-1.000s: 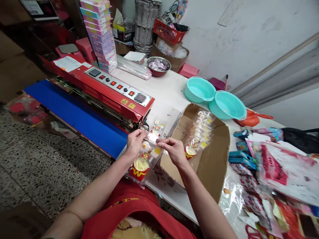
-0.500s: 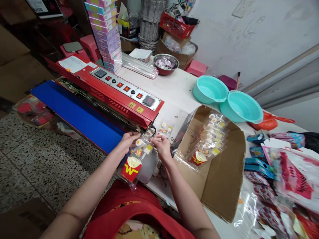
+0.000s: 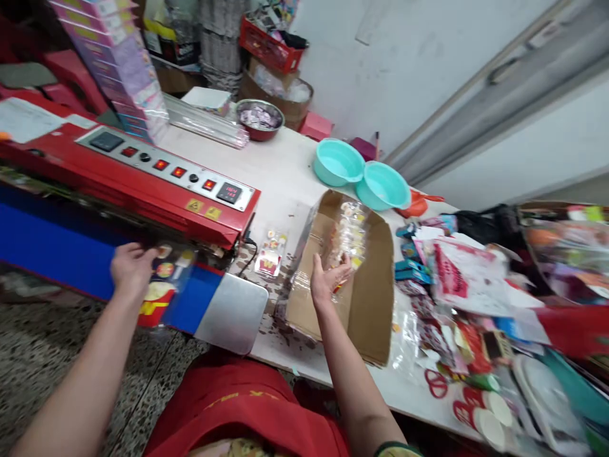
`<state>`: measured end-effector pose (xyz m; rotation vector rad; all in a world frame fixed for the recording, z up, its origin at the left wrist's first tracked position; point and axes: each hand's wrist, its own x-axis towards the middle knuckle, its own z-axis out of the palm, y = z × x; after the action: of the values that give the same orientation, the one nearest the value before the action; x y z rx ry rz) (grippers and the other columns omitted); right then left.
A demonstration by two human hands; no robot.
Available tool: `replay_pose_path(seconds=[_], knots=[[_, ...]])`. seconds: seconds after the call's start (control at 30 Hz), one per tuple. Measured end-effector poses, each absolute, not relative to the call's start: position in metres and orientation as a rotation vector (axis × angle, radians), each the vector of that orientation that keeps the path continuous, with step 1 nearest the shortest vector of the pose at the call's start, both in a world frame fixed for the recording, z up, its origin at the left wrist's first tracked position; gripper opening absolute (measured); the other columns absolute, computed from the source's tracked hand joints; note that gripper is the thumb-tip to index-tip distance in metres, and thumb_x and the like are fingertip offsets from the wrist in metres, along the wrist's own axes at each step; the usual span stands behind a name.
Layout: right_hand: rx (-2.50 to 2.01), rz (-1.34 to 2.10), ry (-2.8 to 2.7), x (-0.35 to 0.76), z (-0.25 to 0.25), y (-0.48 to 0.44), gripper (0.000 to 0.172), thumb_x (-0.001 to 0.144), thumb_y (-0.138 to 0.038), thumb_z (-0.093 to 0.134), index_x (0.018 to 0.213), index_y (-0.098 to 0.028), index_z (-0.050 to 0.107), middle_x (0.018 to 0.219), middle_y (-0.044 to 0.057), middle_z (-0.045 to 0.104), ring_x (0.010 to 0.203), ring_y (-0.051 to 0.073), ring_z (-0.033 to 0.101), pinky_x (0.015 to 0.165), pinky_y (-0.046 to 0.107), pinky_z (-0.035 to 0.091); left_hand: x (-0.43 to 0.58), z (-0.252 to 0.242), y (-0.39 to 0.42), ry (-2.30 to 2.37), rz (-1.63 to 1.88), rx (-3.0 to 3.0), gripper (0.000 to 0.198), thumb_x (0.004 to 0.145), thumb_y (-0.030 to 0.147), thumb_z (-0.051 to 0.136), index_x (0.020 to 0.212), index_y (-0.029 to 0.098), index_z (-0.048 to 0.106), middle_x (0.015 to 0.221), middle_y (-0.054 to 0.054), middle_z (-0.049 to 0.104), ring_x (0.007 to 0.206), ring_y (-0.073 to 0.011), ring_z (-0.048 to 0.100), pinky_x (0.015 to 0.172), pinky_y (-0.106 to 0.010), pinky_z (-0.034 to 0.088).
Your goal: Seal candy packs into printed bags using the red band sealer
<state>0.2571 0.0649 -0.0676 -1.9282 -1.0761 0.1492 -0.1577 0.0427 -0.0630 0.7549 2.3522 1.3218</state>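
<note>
My left hand (image 3: 130, 270) pinches the edge of a clear bag (image 3: 164, 285) at the front of the red band sealer (image 3: 157, 181), over its blue belt (image 3: 61, 235). Inside the bag are a red fries carton with a yellow mark and small food-shaped pieces. My right hand (image 3: 328, 279) reaches into an open cardboard box (image 3: 371, 298), thumb and fingers apart. Its fingertips are at a row of similar bags (image 3: 351, 231) and partly cover them; no bag is visibly gripped. Another filled bag (image 3: 271, 252) lies flat between sealer and box.
Two turquoise basins (image 3: 339, 162) and a metal bowl of small packets (image 3: 259, 119) stand behind. A tall stack of boxes (image 3: 126, 76) rises behind the sealer. Red scissors (image 3: 436, 383), paper cups (image 3: 483, 422) and loose packaging crowd the right side. A metal plate (image 3: 233, 314) extends from the belt's end.
My view has swung right. The left hand has carried the bag left along the sealer. My right hand has let go of that bag and moved over to the row in the box.
</note>
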Motion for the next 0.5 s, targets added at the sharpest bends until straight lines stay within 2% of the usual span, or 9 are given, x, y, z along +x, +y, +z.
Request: replay_pose_path(seconds=[0.07,0.13,0.2,0.27,0.4,0.5], knots=[[-2.168,0.115,-0.881,0.303,-0.087,0.069,0.098,0.071,-0.05,0.07,0.145,-0.011,0.017,0.145,0.028,0.025,0.136,0.043,0.023,0.111,0.059,0.02,-0.159,-0.062,0.04,2.664,1.293,0.949,0.057,0.059,0.034,0.078,0.109,0.019,0.056,0.111,-0.009,0.063,0.11,-0.0327,0.055,0.099,-0.053,0.041],[-2.298,0.25,-0.761,0.331,-0.11,0.075,0.116,0.062,-0.045,0.077,0.148,-0.012,0.007,0.148,0.029,0.017,0.136,0.047,0.021,0.109,0.062,0.021,-0.143,-0.057,0.031,2.733,1.307,1.183,0.062,0.063,0.037,0.077,0.117,0.021,0.054,0.126,-0.011,0.059,0.123,-0.0353,0.047,0.106,-0.053,0.034],[-2.321,0.344,-0.745,0.344,-0.126,0.079,0.123,0.056,-0.038,0.08,0.15,-0.015,0.004,0.147,0.028,0.021,0.134,0.048,0.025,0.108,0.062,0.024,-0.115,-0.051,0.017,2.595,1.342,1.44,0.057,0.069,0.038,0.073,0.12,0.02,0.054,0.13,-0.012,0.058,0.125,-0.0336,0.048,0.108,-0.051,0.033],[-2.318,0.351,-0.745,0.348,-0.13,0.079,0.122,0.055,-0.032,0.079,0.15,-0.016,0.004,0.141,0.028,0.029,0.13,0.048,0.032,0.106,0.061,0.027,-0.081,-0.047,0.002,2.444,1.354,1.62,0.051,0.075,0.039,0.069,0.119,0.017,0.055,0.131,-0.015,0.058,0.125,-0.0319,0.049,0.109,-0.048,0.033],[-2.254,0.204,-0.907,0.35,-0.085,0.064,0.122,0.056,-0.035,0.078,0.151,-0.014,0.005,0.133,0.027,0.035,0.124,0.046,0.038,0.105,0.058,0.031,-0.015,-0.04,-0.016,2.164,1.34,1.694,0.041,0.082,0.039,0.063,0.116,0.016,0.057,0.129,-0.016,0.059,0.125,-0.0287,0.051,0.108,-0.045,0.035],[-2.125,0.126,-1.202,0.33,-0.03,0.04,0.125,0.059,-0.04,0.078,0.152,-0.014,0.0,0.132,0.024,0.037,0.125,0.045,0.037,0.106,0.057,0.032,0.034,-0.024,-0.014,1.797,1.272,1.49,0.045,0.08,0.038,0.066,0.12,0.019,0.056,0.127,-0.013,0.061,0.12,-0.0261,0.055,0.103,-0.042,0.041]])
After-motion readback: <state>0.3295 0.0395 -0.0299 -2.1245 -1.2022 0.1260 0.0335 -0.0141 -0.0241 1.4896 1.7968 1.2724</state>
